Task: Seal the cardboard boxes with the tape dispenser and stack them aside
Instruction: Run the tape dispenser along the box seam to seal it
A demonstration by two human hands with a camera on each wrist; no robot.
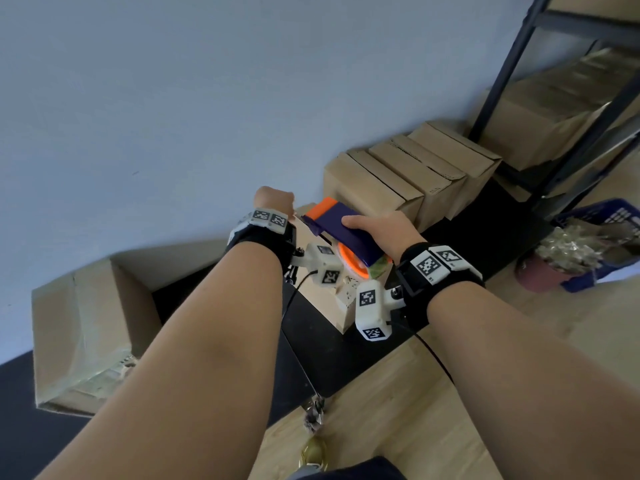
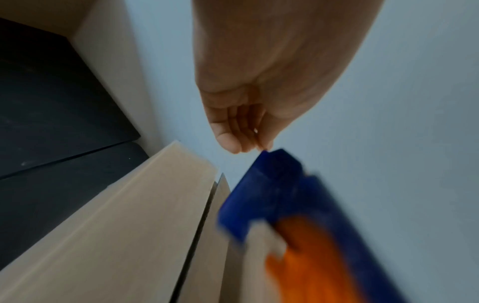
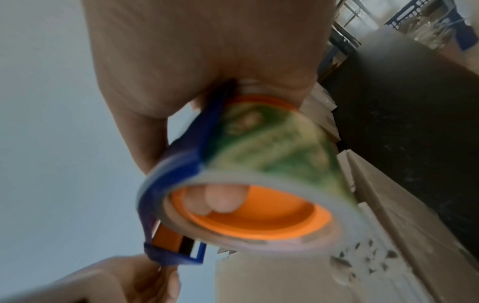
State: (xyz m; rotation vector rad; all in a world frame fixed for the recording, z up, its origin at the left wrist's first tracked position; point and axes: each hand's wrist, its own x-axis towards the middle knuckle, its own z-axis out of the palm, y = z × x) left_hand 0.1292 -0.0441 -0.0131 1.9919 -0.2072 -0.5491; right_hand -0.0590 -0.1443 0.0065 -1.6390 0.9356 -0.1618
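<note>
- Two hands up over the cardboard box [image 2: 134, 235] on the dark tabletop [image 1: 311, 327]
- right hand [image 1: 379, 230] wrapped around the blue/orange tape dispenser [image 1: 341, 233], fingertips inside the roll core
- left hand [image 1: 273, 199] fingers pinched together at the dispenser's front edge; tape end not resolvable
- more boxes [image 1: 408, 168] stacked by the wall

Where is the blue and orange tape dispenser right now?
Head view, centre: the blue and orange tape dispenser is gripped by the right hand, above a cardboard box.
</note>
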